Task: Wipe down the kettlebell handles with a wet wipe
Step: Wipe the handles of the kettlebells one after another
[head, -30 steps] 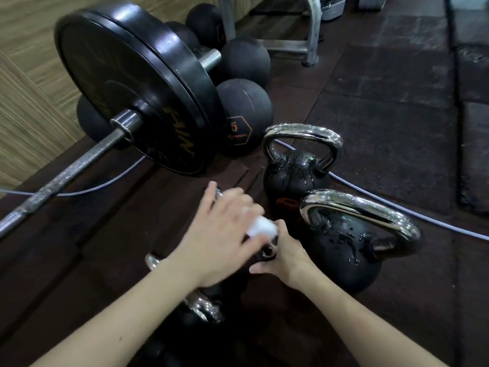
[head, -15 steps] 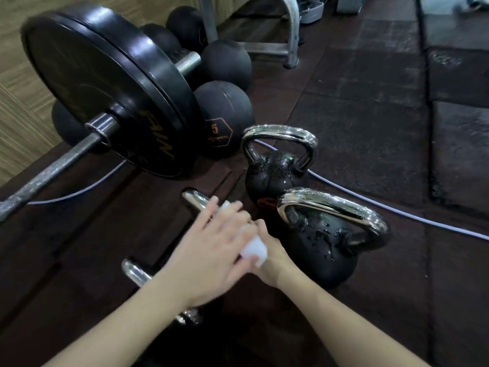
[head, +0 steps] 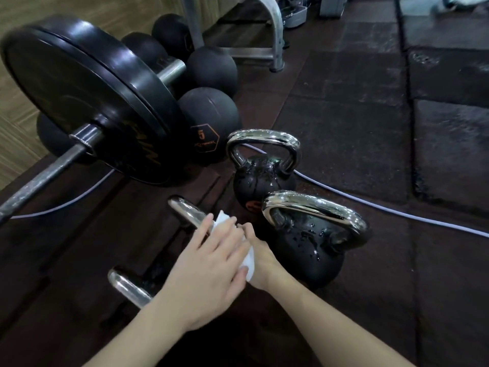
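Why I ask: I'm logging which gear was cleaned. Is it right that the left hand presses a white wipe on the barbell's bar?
Not quite. In the head view the left hand presses the white wipe on a kettlebell's chrome handle, not the barbell's bar.

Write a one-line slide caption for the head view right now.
Left hand presses a white wipe on a chrome kettlebell handle, right hand alongside; two wet kettlebells stand upright nearby.
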{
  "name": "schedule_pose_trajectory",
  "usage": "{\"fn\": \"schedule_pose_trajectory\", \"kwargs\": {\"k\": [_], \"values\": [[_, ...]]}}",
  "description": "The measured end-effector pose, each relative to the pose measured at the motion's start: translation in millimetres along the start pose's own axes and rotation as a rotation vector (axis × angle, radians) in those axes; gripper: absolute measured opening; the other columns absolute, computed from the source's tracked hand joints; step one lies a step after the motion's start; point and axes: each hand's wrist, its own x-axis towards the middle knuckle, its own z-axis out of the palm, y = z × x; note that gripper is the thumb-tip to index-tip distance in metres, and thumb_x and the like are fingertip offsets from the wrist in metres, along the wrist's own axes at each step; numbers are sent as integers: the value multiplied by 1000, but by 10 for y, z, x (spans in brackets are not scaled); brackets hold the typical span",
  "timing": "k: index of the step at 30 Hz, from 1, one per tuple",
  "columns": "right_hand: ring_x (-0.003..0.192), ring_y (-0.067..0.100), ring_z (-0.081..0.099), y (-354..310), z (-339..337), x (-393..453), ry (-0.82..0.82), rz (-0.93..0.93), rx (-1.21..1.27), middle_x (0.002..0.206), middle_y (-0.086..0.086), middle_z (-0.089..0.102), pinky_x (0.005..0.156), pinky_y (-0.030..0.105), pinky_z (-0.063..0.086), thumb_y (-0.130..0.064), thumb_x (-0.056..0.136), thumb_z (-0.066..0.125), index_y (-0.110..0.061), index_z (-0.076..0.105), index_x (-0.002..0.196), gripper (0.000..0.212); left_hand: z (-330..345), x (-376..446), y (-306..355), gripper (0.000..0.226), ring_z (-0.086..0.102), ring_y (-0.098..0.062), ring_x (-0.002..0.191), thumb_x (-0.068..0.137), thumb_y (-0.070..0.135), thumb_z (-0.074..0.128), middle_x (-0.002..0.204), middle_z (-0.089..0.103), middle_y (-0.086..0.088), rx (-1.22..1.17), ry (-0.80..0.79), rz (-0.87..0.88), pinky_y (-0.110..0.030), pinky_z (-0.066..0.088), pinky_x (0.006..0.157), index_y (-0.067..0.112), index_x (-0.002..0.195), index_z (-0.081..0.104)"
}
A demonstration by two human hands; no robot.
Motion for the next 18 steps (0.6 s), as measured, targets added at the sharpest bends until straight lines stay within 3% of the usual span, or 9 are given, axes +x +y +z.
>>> {"fn": "schedule_pose_trajectory", "kwargs": {"k": [1,4,6,8,10,12,15,18], "values": [[67,-12,62,28,-13,-8,2,11,-16,98,-7,61,67,9,49,-19,100,64,-30,51,103,17,37,-18,-67,46,48,-30,143,98,40,44,136,64,-5,33,14,-13,-57,28,121,14,128,68],[101,7,58,129,48,20,-49,86,24,122,-5,63,91,23,43,-19,63,97,-26,41,135,91,57,89,-480,45,45,-25,143,100,44,31,132,60,4,-80,76,-282,-55,23,123,25,125,63],[119,13,55,114,40,18,-52,104,40,136,-3,58,100,25,42,-19,57,100,-28,34,145,110,61,160,-768,47,47,-17,135,103,43,22,124,58,15,-303,152,-452,-53,27,121,33,122,65],[129,18,53,108,40,25,-38,96,43,141,-2,56,105,28,42,-21,57,100,-29,32,146,112,48,192,-850,47,53,-17,124,104,32,25,114,60,15,-452,204,-461,-51,32,117,33,117,70],[130,18,52,105,59,26,-25,73,41,142,-2,55,107,29,42,-24,56,100,-29,32,146,113,69,200,-671,48,51,-31,133,102,24,26,121,63,3,-312,203,-366,-54,24,122,21,117,71],[129,19,55,143,77,23,-3,30,45,142,-2,56,103,27,43,-33,55,96,-28,30,149,114,36,141,-344,44,42,-31,143,99,30,33,129,61,0,-174,159,-257,-51,16,125,17,121,68],[134,22,54,220,35,-76,-30,-76,19,150,0,51,106,29,45,-33,72,83,-28,24,157,103,41,-1,-90,50,42,-26,146,97,48,50,138,58,1,-89,66,-33,-51,21,126,16,134,63],[129,5,56,348,-135,-427,-58,-155,-38,142,-10,58,108,28,47,-31,82,77,-38,30,152,84,106,-19,-277,55,49,-29,142,96,46,53,140,60,-2,16,98,33,-48,23,126,13,138,62]]}}
